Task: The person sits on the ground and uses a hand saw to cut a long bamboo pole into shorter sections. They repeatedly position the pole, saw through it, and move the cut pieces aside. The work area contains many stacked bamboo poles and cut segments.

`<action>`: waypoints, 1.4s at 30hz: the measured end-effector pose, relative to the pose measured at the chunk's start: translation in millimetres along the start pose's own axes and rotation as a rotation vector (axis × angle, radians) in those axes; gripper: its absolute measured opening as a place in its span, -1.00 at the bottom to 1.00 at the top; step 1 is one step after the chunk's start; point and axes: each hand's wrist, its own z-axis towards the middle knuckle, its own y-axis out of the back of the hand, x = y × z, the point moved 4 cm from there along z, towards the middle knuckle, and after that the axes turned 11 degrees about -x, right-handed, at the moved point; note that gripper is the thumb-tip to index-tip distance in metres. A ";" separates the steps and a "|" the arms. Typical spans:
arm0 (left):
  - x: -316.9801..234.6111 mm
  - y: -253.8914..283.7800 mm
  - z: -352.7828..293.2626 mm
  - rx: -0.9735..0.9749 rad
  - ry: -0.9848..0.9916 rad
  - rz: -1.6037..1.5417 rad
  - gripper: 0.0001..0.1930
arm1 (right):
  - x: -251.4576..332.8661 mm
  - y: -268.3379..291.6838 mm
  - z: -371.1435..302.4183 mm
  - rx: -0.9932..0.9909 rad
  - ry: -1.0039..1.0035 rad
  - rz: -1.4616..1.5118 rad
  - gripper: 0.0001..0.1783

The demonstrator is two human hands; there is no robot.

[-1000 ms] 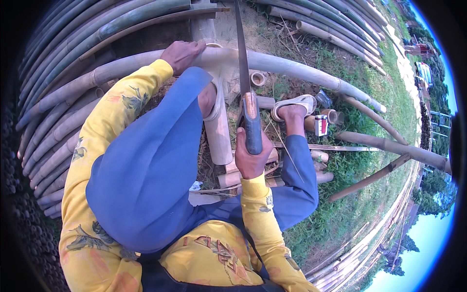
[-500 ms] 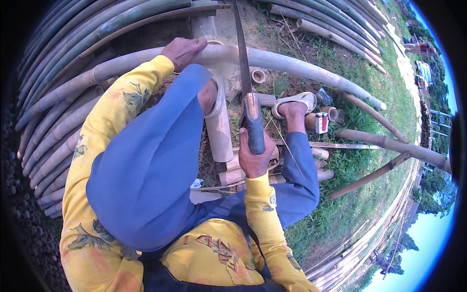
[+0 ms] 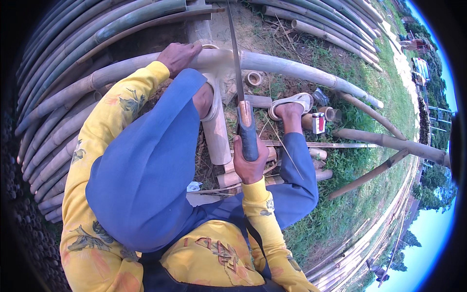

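Observation:
A long bamboo pole (image 3: 296,70) lies crosswise in front of me, my raised knee just on the near side of it. My left hand (image 3: 180,57) is closed over the pole, left of the saw. In my right hand (image 3: 250,163) is the dark grip of a hand saw (image 3: 248,136), with a wood-coloured patch near the blade. The narrow blade points away from me and crosses the pole; how deep it sits in the bamboo I cannot tell. Fine dust blurs the pole beside the blade. A short cut bamboo ring (image 3: 254,78) lies beyond, right of the blade.
Bamboo poles are stacked at the left (image 3: 63,117) and far right (image 3: 331,39). A thick upright-lying bamboo piece (image 3: 215,131) is by my left foot. Near my sandalled right foot (image 3: 292,104) sits a red-and-white pack (image 3: 318,123). Crossed support poles (image 3: 389,141) stand at right.
The saw and my right hand have drawn back toward me and slightly left. My left hand keeps its hold on the pole. The whole view has shifted a little.

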 end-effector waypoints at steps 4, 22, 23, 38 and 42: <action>4.4 -0.5 -6.6 0.013 0.014 -0.003 -0.72 | -11.2 39.9 -78.9 -0.018 0.021 -0.012 -0.78; 3.0 -6.1 -6.2 -0.063 -0.031 0.010 -0.58 | 5.5 44.8 -81.8 -0.051 -0.011 0.006 -0.79; 5.8 -9.1 -5.6 -0.058 -0.006 0.016 -0.47 | 3.5 34.1 -60.4 -0.043 -0.005 0.012 -0.84; 10.4 -20.0 0.5 -0.039 0.007 0.038 -0.29 | 10.6 27.1 -59.7 -0.170 -0.066 0.104 -0.77; 8.4 -17.8 -2.8 -0.004 0.028 0.036 -0.31 | 16.9 -28.7 47.9 0.004 0.026 0.075 -0.87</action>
